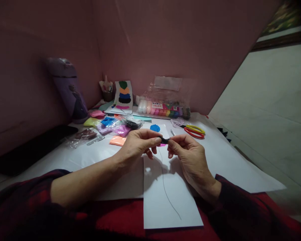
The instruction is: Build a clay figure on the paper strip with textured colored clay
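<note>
Between both hands, a small piece of black modelling clay (165, 140) is pinched at its two ends. My left hand (144, 144) grips its left end with thumb and fingertips. The right end is between the thumb and fingers of my right hand (188, 150). Beneath them lies a white paper strip (170, 204) with a thin curved line drawn down it. A blue clay patch (155, 128) is on the paper's far part, and a bit of pink clay (162, 145) shows partly hidden behind the hands.
Bagged clay packets (107, 122) are heaped at the left, near an orange packet (117, 141). Red-and-yellow-handled scissors (195, 131) lie right. Behind stand a coloured sample card (123, 97), a bag of clay (165, 107), a pen cup (106, 93) and a purple container (70, 90).
</note>
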The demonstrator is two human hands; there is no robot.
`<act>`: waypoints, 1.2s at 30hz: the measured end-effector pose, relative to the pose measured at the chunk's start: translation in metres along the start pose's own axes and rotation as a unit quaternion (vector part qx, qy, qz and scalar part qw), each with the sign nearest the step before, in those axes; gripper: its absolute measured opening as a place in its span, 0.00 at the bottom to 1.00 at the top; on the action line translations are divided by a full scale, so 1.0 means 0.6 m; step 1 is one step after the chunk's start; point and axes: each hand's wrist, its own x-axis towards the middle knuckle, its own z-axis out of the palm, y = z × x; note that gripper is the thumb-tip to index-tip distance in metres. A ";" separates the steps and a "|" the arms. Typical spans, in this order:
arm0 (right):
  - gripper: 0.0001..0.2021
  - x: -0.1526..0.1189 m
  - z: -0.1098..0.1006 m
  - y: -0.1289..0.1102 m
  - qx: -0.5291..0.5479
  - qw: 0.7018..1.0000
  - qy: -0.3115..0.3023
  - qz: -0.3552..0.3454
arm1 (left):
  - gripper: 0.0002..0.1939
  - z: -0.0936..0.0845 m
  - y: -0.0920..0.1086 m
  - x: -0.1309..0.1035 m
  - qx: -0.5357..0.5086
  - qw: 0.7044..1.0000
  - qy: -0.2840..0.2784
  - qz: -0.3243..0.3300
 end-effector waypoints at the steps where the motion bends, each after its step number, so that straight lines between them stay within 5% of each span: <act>1: 0.07 -0.001 0.001 -0.001 0.000 1.000 -0.004 -0.002 | 0.13 0.001 -0.001 0.000 0.004 1.000 -0.005 0.000; 14: 0.05 -0.008 0.008 -0.010 -0.024 0.997 -0.071 -0.008 | 0.14 0.007 -0.008 0.002 0.038 0.998 0.005 0.041; 23: 0.06 -0.009 0.007 -0.009 -0.019 0.998 -0.064 -0.002 | 0.13 -0.001 -0.001 -0.002 0.076 0.995 -0.069 -0.013; 29: 0.05 -0.018 0.007 -0.017 -0.030 0.994 -0.099 -0.023 | 0.10 0.006 0.007 -0.003 0.048 0.996 -0.063 -0.030; 36: 0.06 -0.010 0.004 -0.011 0.023 0.999 -0.026 0.030 | 0.05 0.008 0.000 -0.003 0.015 0.999 -0.027 -0.032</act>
